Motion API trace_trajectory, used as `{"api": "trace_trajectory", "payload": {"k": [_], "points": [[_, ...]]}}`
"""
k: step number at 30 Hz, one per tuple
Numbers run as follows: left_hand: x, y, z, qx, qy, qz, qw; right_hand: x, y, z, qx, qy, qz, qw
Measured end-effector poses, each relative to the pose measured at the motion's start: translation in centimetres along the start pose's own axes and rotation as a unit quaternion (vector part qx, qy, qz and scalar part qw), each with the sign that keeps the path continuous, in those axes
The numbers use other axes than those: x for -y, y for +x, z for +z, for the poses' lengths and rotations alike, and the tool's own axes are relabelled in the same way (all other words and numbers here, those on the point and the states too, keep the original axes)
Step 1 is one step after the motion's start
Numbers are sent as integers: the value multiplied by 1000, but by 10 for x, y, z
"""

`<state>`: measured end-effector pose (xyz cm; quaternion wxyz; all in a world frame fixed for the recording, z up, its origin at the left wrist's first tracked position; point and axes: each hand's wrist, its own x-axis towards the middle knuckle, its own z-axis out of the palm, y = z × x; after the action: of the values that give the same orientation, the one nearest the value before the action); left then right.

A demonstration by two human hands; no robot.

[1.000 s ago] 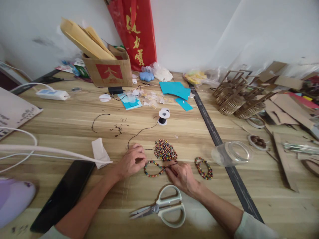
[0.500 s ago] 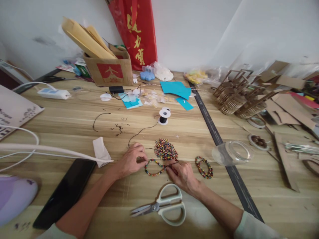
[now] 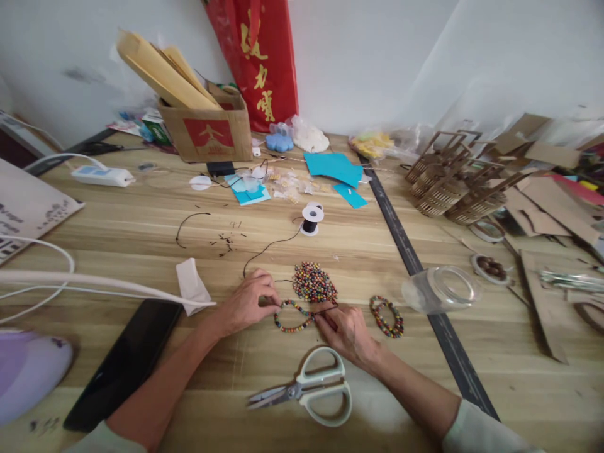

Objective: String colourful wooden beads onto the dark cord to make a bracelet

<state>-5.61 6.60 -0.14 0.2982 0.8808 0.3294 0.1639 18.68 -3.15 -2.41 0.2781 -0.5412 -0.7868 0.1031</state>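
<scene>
A loop of colourful beads strung on black cord, a bead bracelet (image 3: 293,329), lies between my two hands. My left hand (image 3: 250,301) pinches its upper left side with thumb and forefinger. At its right end, my right hand (image 3: 343,330) is closed on the bracelet's cord, and a dark cord end shows above the fingers. Just behind sits a heap of loose multicoloured beads (image 3: 314,282). From a white spool (image 3: 310,220) black cord curves down toward my left hand. Finished-looking bead bracelets (image 3: 387,317) rest to the right. Scissors (image 3: 306,389) with pale green handles lie nearer me.
A clear jar (image 3: 443,289) lies on its side at the right, near bamboo baskets (image 3: 448,185). Left are a black phone (image 3: 125,365), white cables and folded white paper (image 3: 192,286). Cord snippets (image 3: 226,242), blue paper (image 3: 333,168) and a cardboard box (image 3: 207,135) are farther back.
Almost nothing differs. Both hands hold the same places on the bead bracelet, and the view has shifted only very slightly.
</scene>
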Motion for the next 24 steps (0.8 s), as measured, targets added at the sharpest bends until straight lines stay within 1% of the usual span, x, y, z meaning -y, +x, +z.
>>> {"api": "trace_trajectory", "payload": {"k": [7,12,19,24], "points": [[2,1,2,-8,-3,10,1000,0,1,0,6,1,0,1000],[-2,1,1,-7,-11,25,1000,0,0,1,10,-10,1,1000],[-9,2,-3,27,32,38,998,-1,-1,1,11,1,9,1000],[-17,1,-10,57,41,35,997,0,0,0,16,9,16,1000]]}}
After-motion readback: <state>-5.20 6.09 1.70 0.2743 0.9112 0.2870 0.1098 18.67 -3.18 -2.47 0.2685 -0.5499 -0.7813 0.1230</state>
